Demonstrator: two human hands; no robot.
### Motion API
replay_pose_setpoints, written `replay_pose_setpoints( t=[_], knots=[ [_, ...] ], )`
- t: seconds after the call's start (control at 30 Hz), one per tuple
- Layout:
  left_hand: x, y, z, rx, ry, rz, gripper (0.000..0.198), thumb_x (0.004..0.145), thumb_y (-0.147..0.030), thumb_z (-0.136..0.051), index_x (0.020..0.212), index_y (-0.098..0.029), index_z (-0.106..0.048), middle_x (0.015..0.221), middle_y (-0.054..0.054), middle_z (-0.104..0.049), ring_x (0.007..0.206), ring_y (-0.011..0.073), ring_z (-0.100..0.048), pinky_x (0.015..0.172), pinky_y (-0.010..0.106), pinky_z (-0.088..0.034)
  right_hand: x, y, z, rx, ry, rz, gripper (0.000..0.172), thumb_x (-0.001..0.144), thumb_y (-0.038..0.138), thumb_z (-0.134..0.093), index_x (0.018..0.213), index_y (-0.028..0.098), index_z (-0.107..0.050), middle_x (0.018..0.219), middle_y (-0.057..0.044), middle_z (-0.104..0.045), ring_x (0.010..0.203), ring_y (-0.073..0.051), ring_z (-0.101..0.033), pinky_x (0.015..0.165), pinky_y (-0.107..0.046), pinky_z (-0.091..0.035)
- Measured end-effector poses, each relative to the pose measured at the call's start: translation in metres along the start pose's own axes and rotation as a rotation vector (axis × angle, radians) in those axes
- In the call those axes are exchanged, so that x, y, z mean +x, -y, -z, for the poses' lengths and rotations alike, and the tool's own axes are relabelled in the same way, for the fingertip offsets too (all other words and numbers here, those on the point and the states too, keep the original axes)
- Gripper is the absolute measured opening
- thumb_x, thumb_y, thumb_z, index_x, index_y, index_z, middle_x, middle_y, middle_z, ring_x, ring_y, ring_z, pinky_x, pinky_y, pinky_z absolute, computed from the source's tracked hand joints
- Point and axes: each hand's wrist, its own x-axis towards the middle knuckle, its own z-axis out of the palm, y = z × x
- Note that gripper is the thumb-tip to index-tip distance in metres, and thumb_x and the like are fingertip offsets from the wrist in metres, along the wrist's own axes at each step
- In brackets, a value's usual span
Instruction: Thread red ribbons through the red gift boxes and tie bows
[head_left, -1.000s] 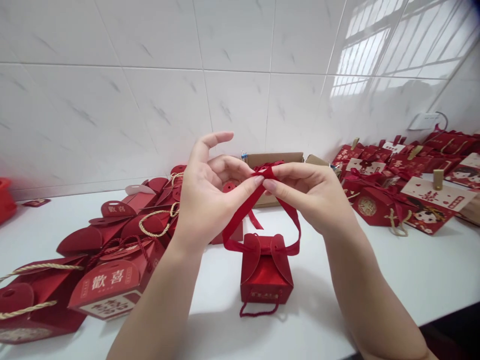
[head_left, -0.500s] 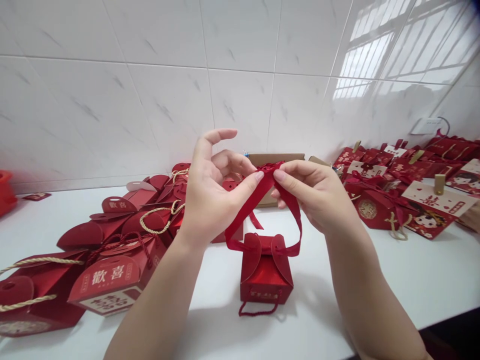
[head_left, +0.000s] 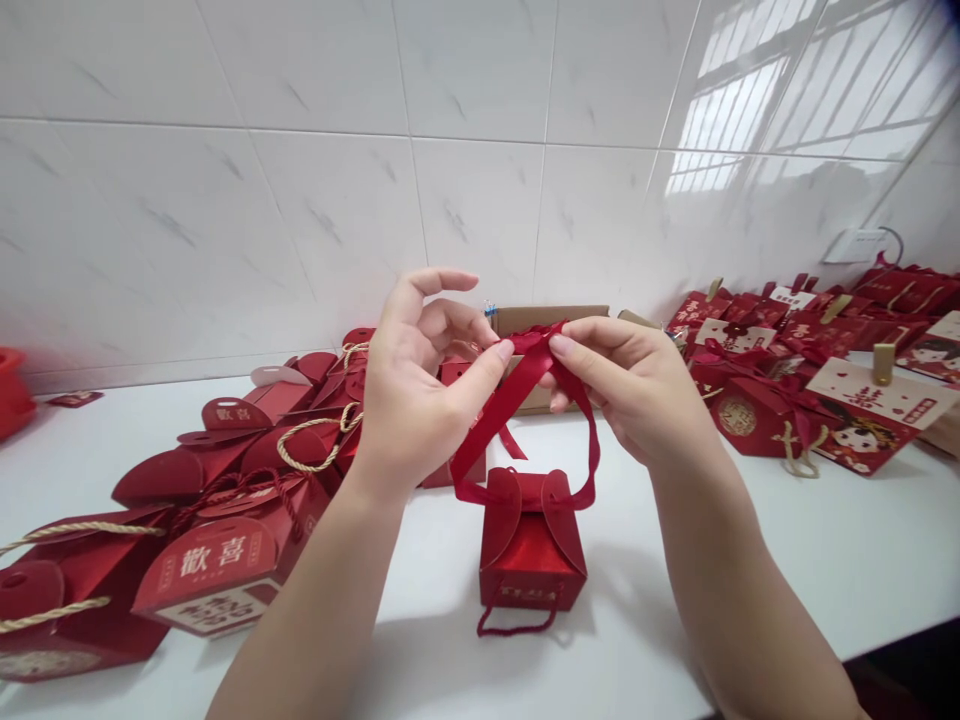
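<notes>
A small red gift box (head_left: 531, 545) stands on the white counter (head_left: 825, 560) in front of me. A red ribbon (head_left: 495, 420) runs from both sides of its top up to my hands. My left hand (head_left: 420, 385) pinches the ribbon between thumb and middle fingers, index finger raised. My right hand (head_left: 626, 385) pinches the ribbon from the other side, fingertips almost meeting the left ones above the box. A short ribbon tail hangs below the pinch.
Several unfolded red boxes with gold rope handles (head_left: 225, 480) lie at the left. More red gift boxes and cards (head_left: 817, 370) crowd the right. A brown cardboard box (head_left: 551, 325) stands against the tiled wall. A red object (head_left: 11, 390) sits at the far left.
Both hands stay pinched on the ribbon above the box; the fingertips have shifted slightly and the ribbon crossing has tightened a little. The box has not moved.
</notes>
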Motion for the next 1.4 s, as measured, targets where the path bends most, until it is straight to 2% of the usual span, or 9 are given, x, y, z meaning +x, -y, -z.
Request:
replay_pose_setpoints(
  t=[0.1,0.2,0.37,0.47,0.7,0.87,1.03,1.23,1.4],
  knots=[
    [0.0,0.001,0.0,0.014,0.041,0.012,0.038,0.073,-0.019,-0.067,0.107,-0.021,-0.049,0.086,0.001,-0.061,0.086,0.0162,-0.063,0.073,0.029,-0.054,0.0,-0.001,-0.001,0.008,-0.003,0.005,0.013,0.081,0.031,-0.065,0.08,0.017,-0.066,0.068,0.0,-0.066,0.061,-0.01,-0.063,0.053,-0.019,-0.055],
    [-0.001,0.0,0.0,0.036,0.192,0.102,0.038,0.073,-0.027,-0.07,0.106,-0.02,-0.052,0.096,0.004,-0.064,0.092,0.0186,-0.064,0.077,0.031,-0.054,0.0,-0.001,0.0,0.002,0.017,0.021,0.013,0.082,0.03,-0.064,0.081,0.018,-0.065,0.068,0.001,-0.064,0.059,-0.008,-0.061,0.054,-0.019,-0.054],
    [0.0,-0.004,0.005,0.088,0.506,0.313,0.019,0.084,-0.035,-0.058,0.092,-0.018,-0.062,0.077,0.002,-0.068,0.074,0.016,-0.066,0.065,0.027,-0.053,0.001,0.002,0.01,-0.034,0.108,0.041,0.011,0.085,0.029,-0.061,0.083,0.019,-0.064,0.066,0.003,-0.057,0.058,-0.006,-0.054,0.054,-0.018,-0.048],
    [0.003,-0.006,0.011,0.138,0.598,0.38,0.021,0.087,-0.034,-0.052,0.081,-0.017,-0.062,0.069,0.001,-0.067,0.063,0.0137,-0.064,0.055,0.024,-0.049,0.0,0.008,0.02,-0.111,0.197,0.061,0.01,0.087,0.028,-0.058,0.085,0.02,-0.064,0.064,0.003,-0.054,0.055,-0.006,-0.049,0.051,-0.018,-0.044],
    [0.007,-0.007,0.016,0.273,0.561,0.378,0.024,0.083,-0.039,-0.056,0.072,-0.018,-0.06,0.072,-0.001,-0.064,0.065,0.0108,-0.06,0.056,0.02,-0.046,-0.007,0.022,0.03,-0.6,0.392,0.138,0.012,0.086,0.02,-0.054,0.085,0.018,-0.066,0.074,0.0,-0.062,0.066,-0.009,-0.054,0.055,-0.02,-0.043],
    [0.004,-0.007,0.012,0.276,0.539,0.403,0.028,0.083,-0.044,-0.056,0.072,-0.017,-0.057,0.063,-0.002,-0.057,0.059,0.0097,-0.055,0.051,0.019,-0.043,-0.007,0.019,0.028,-0.833,0.386,0.194,0.017,0.088,0.017,-0.049,0.085,0.018,-0.066,0.078,-0.002,-0.065,0.069,-0.011,-0.056,0.059,-0.022,-0.043],
    [0.005,-0.007,0.012,0.199,0.551,0.396,0.029,0.087,-0.042,-0.05,0.077,-0.018,-0.061,0.064,-0.002,-0.056,0.057,0.0086,-0.052,0.05,0.019,-0.041,-0.006,0.014,0.025,-0.9,0.341,0.24,0.017,0.085,0.013,-0.051,0.084,0.018,-0.068,0.078,-0.001,-0.067,0.069,-0.011,-0.057,0.061,-0.022,-0.043],
    [0.006,-0.006,0.015,0.086,0.542,0.391,0.024,0.087,-0.02,-0.045,0.095,-0.023,-0.067,0.091,0.001,-0.067,0.089,0.0147,-0.063,0.077,0.025,-0.051,-0.004,0.012,0.025,-0.908,0.281,0.262,0.015,0.084,0.014,-0.054,0.084,0.018,-0.069,0.08,-0.002,-0.068,0.071,-0.012,-0.057,0.064,-0.023,-0.043],
    [0.004,-0.004,0.011,0.098,0.552,0.323,0.021,0.082,-0.017,-0.052,0.098,-0.019,-0.065,0.093,0.002,-0.069,0.089,0.0162,-0.065,0.078,0.028,-0.054,-0.003,0.012,0.024,-0.872,0.259,0.268,0.015,0.084,0.016,-0.055,0.087,0.017,-0.07,0.079,-0.002,-0.067,0.07,-0.012,-0.057,0.063,-0.024,-0.044]
  ],
)
